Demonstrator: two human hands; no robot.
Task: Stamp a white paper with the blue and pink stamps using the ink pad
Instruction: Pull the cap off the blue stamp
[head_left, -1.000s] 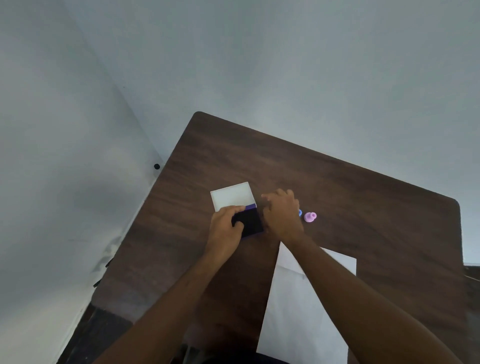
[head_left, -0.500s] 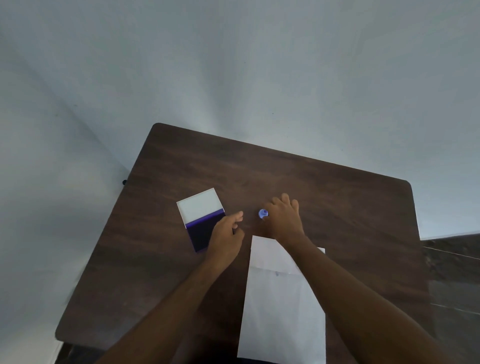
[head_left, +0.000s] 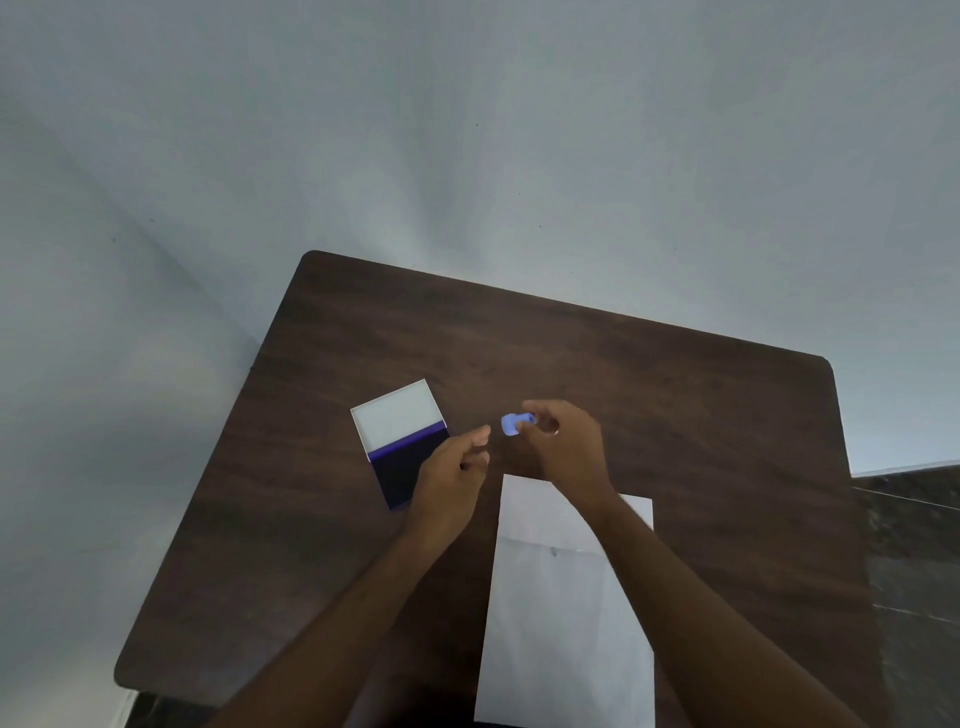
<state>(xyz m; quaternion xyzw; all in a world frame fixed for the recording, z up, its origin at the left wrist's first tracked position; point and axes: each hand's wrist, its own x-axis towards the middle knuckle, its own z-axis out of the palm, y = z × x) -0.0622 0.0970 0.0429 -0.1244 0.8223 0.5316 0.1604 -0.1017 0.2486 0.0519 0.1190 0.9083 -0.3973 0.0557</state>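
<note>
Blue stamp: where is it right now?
In the head view, the blue stamp is held in the right hand, above the table, between the open ink pad and the white paper.

My counter (head_left: 597, 364): dark wood grain, rounded corners. Pale wall (head_left: 467, 130) from 9 through 2 o'clock. Dark tiled floor (head_left: 914, 571) at 4 o'clock.

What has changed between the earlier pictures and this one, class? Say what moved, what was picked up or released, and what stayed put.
The right hand has picked the blue stamp up off the table and holds it tilted at its fingertips. The left hand has let go of the ink pad, which now lies open, and hovers beside it. The white paper stayed where it was. The pink stamp, visible a second ago, cannot be seen now.
</note>
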